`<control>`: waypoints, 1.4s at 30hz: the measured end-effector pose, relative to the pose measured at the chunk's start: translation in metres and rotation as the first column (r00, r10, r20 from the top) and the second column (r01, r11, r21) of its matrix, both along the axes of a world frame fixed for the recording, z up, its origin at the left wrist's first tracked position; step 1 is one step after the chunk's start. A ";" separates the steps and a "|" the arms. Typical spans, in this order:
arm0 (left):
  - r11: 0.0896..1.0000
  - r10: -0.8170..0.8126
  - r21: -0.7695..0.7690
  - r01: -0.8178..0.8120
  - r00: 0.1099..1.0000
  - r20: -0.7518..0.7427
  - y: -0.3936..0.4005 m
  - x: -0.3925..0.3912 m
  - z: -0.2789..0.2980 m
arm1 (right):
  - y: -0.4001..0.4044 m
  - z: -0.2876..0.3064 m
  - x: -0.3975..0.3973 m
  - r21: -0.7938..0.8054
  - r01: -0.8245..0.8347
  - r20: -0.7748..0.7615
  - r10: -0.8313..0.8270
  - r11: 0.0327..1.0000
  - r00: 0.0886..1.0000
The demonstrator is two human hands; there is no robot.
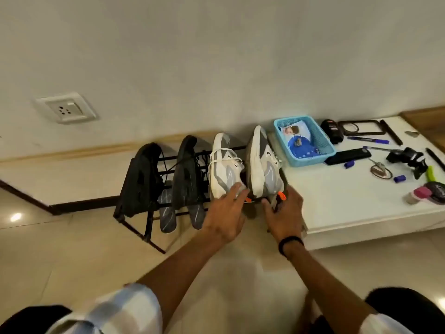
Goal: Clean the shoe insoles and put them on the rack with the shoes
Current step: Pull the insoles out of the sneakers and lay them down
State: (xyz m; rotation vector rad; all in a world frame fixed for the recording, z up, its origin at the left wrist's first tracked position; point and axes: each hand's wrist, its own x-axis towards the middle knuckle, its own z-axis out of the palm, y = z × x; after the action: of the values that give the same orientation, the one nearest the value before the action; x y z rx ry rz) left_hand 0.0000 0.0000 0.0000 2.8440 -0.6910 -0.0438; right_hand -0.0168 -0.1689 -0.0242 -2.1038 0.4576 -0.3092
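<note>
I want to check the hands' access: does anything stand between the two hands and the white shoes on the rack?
Nothing visible does. The left hand already rests its fingers on the heel of the left white shoe. The right hand is at the heel of the right white shoe, by its orange tab; its grip is unclear.

no readable text anywhere; white-grey shoes (225, 165) (263, 162) each carry a small dark swoosh-like logo on the side, no letters; dark round tin (437, 189) at right edge of the white table (337, 203) has pale lettering, too blurred to read; blue packet (299, 144) in the blue basket (326, 150) shows print, illegible
</note>
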 end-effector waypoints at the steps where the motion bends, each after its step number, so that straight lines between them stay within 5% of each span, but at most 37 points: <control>1: 0.999 -0.031 0.038 0.032 0.999 -0.010 -0.007 0.019 0.000 | -0.008 -0.003 0.015 0.062 0.027 0.007 -0.028 0.998 1.000; 6: 0.940 -0.082 0.336 0.065 0.996 0.037 -0.031 0.083 0.008 | -0.035 -0.011 0.068 0.200 -0.026 -0.178 0.063 0.979 0.982; 11: 0.913 -0.076 0.407 0.041 0.995 0.072 -0.042 0.101 0.005 | -0.051 -0.027 0.083 0.422 -0.067 -0.281 0.201 0.904 0.938; 19: 0.846 -0.244 0.503 0.179 0.968 0.065 -0.013 0.101 -0.010 | -0.049 -0.013 0.089 0.468 -0.204 -0.218 0.336 0.860 0.916; 25: 0.888 -0.217 0.432 0.154 0.971 0.098 0.022 0.107 0.010 | -0.047 0.014 0.081 0.484 -0.193 -0.177 0.312 0.853 0.933; 31: 0.994 -0.085 0.074 0.075 0.985 0.153 0.040 0.096 0.059 | -0.050 0.061 0.062 0.389 -0.269 -0.177 0.358 0.881 0.917; 42: 0.959 -0.027 -0.275 0.073 0.985 0.170 0.080 0.002 0.181 | -0.027 0.163 -0.019 0.118 -0.457 -0.240 0.472 0.882 0.848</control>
State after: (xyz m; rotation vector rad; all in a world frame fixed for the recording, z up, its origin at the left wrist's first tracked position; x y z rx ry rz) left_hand 0.0022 0.0798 0.1806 2.5766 -0.7374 0.2644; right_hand -0.0361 -0.1957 0.1389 -2.1295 0.0905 0.2681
